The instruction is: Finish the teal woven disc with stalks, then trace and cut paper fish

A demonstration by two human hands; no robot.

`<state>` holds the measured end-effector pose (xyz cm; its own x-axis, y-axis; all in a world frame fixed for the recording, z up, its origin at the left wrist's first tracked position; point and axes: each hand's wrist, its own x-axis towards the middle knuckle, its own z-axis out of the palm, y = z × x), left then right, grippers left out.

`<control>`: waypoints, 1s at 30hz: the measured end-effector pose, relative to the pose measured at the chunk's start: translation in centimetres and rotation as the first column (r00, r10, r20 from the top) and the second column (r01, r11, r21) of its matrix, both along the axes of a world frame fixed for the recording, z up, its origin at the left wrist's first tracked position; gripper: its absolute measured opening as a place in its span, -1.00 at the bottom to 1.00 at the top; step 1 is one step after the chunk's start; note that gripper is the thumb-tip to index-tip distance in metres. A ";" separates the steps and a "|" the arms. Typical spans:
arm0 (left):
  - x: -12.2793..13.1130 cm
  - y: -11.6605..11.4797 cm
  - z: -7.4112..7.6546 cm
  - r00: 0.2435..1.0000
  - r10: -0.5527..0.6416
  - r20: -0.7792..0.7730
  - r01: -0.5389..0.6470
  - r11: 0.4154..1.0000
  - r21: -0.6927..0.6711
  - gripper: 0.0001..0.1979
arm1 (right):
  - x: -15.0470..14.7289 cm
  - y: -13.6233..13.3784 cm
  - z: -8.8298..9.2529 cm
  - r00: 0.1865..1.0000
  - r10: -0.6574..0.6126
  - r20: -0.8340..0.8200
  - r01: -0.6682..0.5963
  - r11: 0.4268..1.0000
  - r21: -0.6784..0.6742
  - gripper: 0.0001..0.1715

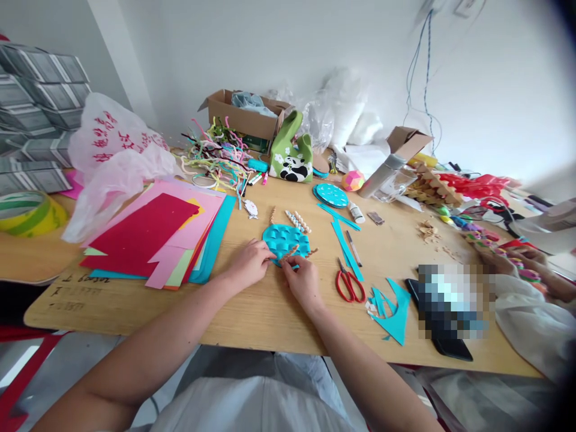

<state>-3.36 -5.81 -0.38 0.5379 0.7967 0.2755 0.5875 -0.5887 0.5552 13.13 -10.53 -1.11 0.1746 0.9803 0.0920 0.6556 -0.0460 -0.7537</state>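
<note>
A blue woven-looking paper piece [282, 235] lies on the table in front of me. At its lower left edge, my left hand [252, 263] is closed, thumb and forefinger pinching the rim. My right hand [302, 279] pinches a brown twisted strip [290, 252] over the paper's lower edge. Another brown twisted end sticks out at the paper's right side, and a further brown twisted strip [272, 215] stands out at its top. White and blue twisted strips [297, 221] lie just behind the paper. The fingertips partly cover the near edge.
Red-handled scissors [349, 284], a pen [354, 248] and blue paper scraps [396, 318] lie to the right. Coloured paper sheets [148, 234] are stacked at left. Pipe cleaners [220, 153] and a green panda bag [291, 157] stand behind. Another person's hands [544, 264] are at far right.
</note>
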 end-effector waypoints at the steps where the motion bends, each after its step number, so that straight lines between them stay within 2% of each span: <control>1: 0.0 0.0 -0.1 1.000 -0.001 0.002 0.001 1.000 -0.004 -0.76 | 0.0 0.0 -0.1 1.000 -0.001 0.011 0.001 1.000 0.002 -0.70; 11: 0.0 0.1 -0.1 1.000 -0.009 -0.012 0.009 1.000 -0.010 -0.74 | -0.4 0.0 0.4 0.996 -0.004 0.087 0.005 1.000 -0.010 -0.71; 22: 0.1 0.2 -0.3 1.000 -0.006 0.016 0.007 1.000 -0.021 -0.75 | -0.5 0.0 0.1 0.993 -0.008 0.118 0.006 1.000 0.016 -0.72; 30: 0.0 0.4 -0.7 0.999 -0.023 0.023 0.024 1.000 -0.002 -0.75 | -0.7 0.0 0.5 0.987 -0.014 0.158 0.014 1.000 -0.004 -0.74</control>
